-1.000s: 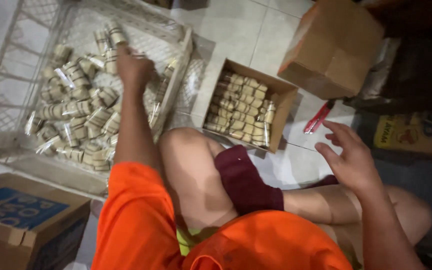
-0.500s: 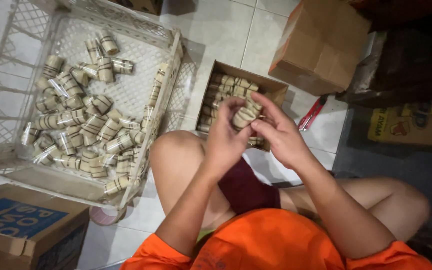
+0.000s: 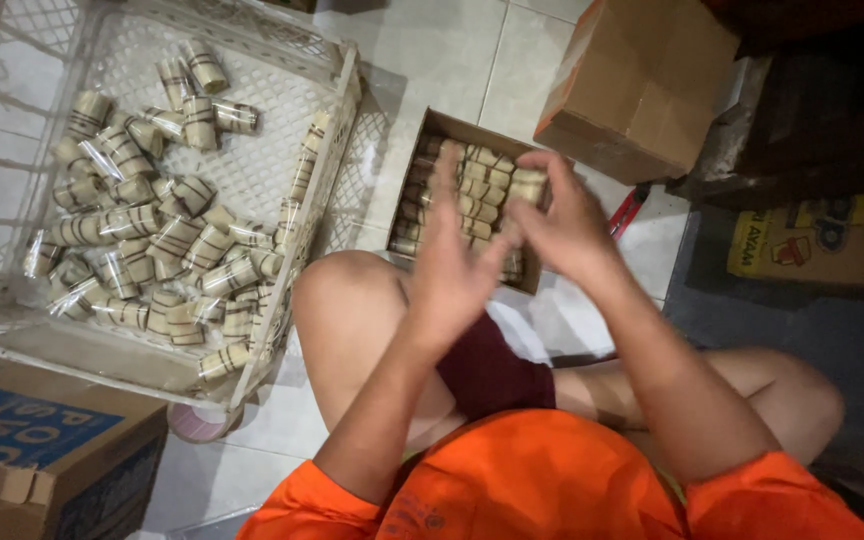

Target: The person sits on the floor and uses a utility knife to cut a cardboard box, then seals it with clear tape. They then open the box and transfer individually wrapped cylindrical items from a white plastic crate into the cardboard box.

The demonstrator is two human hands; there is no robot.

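Wrapped striped roll (image 3: 528, 186), pinched at the fingertips of the right hand (image 3: 564, 232) over the open cardboard box (image 3: 430, 128), just above rows of like rolls packed inside. Long axis roughly level, running left to right, matching the rows beneath, likely for a snug fit. Left hand (image 3: 449, 270) raised beside it, fingers straight and close together, touching the right hand, seemingly steadying. White plastic crate (image 3: 337, 150) of loose rolls (image 3: 152, 240) at left, within easy reach.

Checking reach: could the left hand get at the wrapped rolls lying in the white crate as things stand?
Probably yes: the left hand is raised over the small box, the white crate is open-topped just beside it, nothing between.
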